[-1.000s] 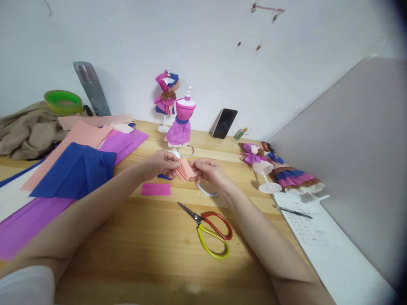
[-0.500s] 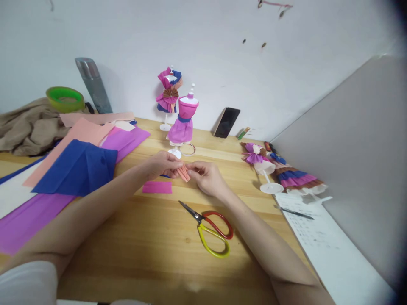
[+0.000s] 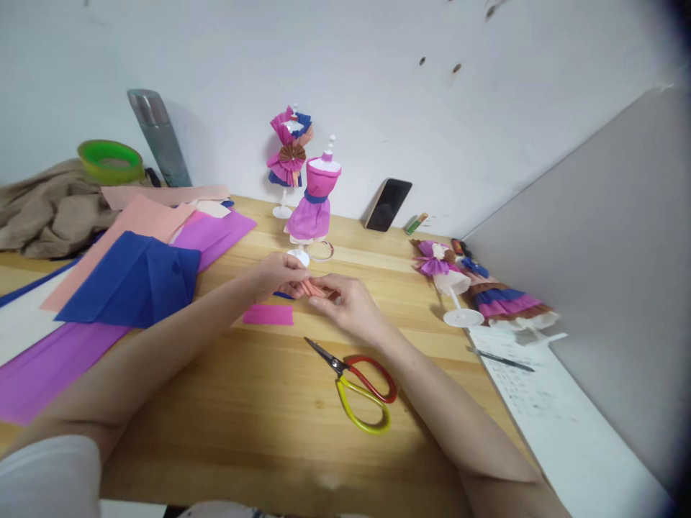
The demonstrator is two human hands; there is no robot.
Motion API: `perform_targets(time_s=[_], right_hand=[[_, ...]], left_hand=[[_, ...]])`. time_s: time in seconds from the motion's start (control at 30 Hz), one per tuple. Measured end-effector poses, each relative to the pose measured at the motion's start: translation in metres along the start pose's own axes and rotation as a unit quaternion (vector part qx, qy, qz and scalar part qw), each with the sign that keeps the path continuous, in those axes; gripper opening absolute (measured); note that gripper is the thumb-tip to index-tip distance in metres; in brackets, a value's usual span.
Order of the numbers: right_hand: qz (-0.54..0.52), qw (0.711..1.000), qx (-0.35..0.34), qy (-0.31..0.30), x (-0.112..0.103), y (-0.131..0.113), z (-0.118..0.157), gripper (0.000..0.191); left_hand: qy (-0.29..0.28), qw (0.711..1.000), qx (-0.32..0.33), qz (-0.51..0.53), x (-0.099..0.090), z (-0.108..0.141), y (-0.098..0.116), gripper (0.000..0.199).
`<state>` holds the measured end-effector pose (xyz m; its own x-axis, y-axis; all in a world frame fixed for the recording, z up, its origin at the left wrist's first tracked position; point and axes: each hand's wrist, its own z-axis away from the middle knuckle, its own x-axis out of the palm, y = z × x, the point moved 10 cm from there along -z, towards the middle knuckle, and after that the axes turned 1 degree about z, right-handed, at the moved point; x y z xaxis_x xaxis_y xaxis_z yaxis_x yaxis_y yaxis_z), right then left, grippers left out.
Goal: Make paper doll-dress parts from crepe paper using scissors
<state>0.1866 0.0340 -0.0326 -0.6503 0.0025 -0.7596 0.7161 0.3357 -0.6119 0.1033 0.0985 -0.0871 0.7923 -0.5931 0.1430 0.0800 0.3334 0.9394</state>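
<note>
Between my two hands is a small pleated strip of peach crepe paper (image 3: pixel 313 288). My left hand (image 3: pixel 279 275) pinches its left end, and my right hand (image 3: pixel 345 298) has its fingers closed over the right end, hiding part of it. Just below my left hand a magenta paper rectangle (image 3: pixel 268 315) lies flat on the wooden table (image 3: pixel 242 417). A bit of blue paper (image 3: pixel 283 295) shows under the left fingers. Behind the hands stands a mini dress form (image 3: pixel 318 198) in a pink and purple paper dress with a blue waistband. Scissors (image 3: pixel 345 378) with red and yellow handles lie nearer me, slightly apart.
Coloured paper sheets (image 3: pixel 129 280), a tape roll (image 3: pixel 111 162), cloth (image 3: pixel 43 208) and a flask (image 3: pixel 159 137) fill the left. A second dressed form (image 3: pixel 290 155) and a phone (image 3: pixel 389 205) are at the wall. More dressed forms (image 3: pixel 443 270) and a pen (image 3: pixel 504 360) on paper sit right.
My right fingers have moved up and left over the peach strip, covering its lower end, which hung free before. The view has shifted slightly.
</note>
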Motion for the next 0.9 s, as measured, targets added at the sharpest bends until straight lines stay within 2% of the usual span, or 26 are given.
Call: perform_targets(time_s=[0.17, 0.27, 0.53, 0.7, 0.9], right_hand=[[0.111, 0.994, 0.01, 0.007, 0.001, -0.005, 0.003, 0.043], [0.126, 0.992, 0.006, 0.023, 0.001, -0.001, 0.002, 0.044], [0.025, 0.995, 0.012, 0.1, -0.007, 0.017, 0.0, 0.017], [-0.019, 0.989, 0.03, 0.144, -0.014, 0.031, 0.0, 0.014], [-0.112, 0.979, 0.082, 0.15, -0.008, 0.058, -0.002, 0.016]], left_hand=[[0.028, 0.999, 0.0, 0.019, -0.007, 0.0, 0.0, 0.02], [0.033, 0.999, -0.01, 0.025, -0.007, 0.0, -0.002, 0.02], [0.041, 0.999, -0.024, 0.026, -0.004, 0.001, -0.005, 0.017], [0.042, 0.999, -0.022, -0.007, -0.001, 0.003, -0.003, 0.022], [0.05, 0.989, 0.065, -0.126, 0.005, 0.006, 0.016, 0.026]])
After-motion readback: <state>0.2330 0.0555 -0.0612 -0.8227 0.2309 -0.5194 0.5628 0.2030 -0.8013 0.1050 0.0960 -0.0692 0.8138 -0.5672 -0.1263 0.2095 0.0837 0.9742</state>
